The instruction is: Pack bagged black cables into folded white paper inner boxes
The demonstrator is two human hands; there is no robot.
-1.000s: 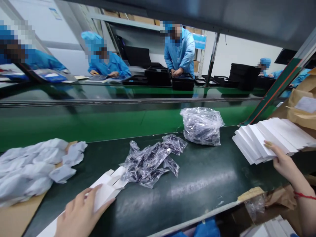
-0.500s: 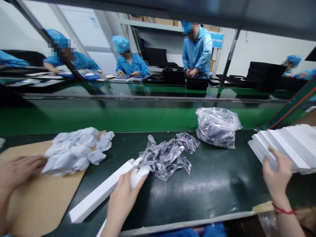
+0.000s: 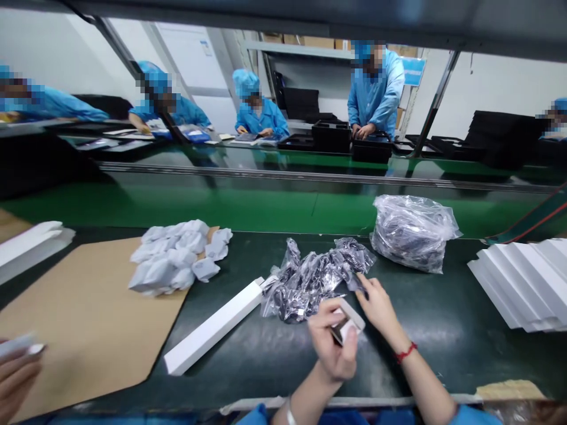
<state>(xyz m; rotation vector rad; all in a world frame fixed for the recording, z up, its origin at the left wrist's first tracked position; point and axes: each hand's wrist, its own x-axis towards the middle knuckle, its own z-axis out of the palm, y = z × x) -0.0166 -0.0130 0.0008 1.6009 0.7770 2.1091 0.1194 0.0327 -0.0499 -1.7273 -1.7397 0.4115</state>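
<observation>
My left hand [image 3: 332,342], near the front of the bench, grips a white carton [image 3: 355,314] with its open end tilted up toward me. The rest of the carton is hidden by my fingers. Just right of it, my right hand [image 3: 378,310] has its fingertips closed on the right edge of a heap of small clear plastic bags [image 3: 305,283] with black contents, perhaps cables. A long white box [image 3: 215,327] lies to the left of the heap, its far end touching the bags.
White wrapped pieces [image 3: 168,257] lie on a cardboard sheet [image 3: 97,330]. Another person's hand [image 3: 18,369] holds a small pale item at left. A large plastic bag [image 3: 414,233] and stacked flat white cartons [image 3: 522,283] sit rightward. Co-workers stand or sit beyond the green belt [image 3: 266,206].
My right hand has left the white carton stack and come to the bag heap. My left hand has moved right, away from the long box, with a carton in it. The view has shifted left.
</observation>
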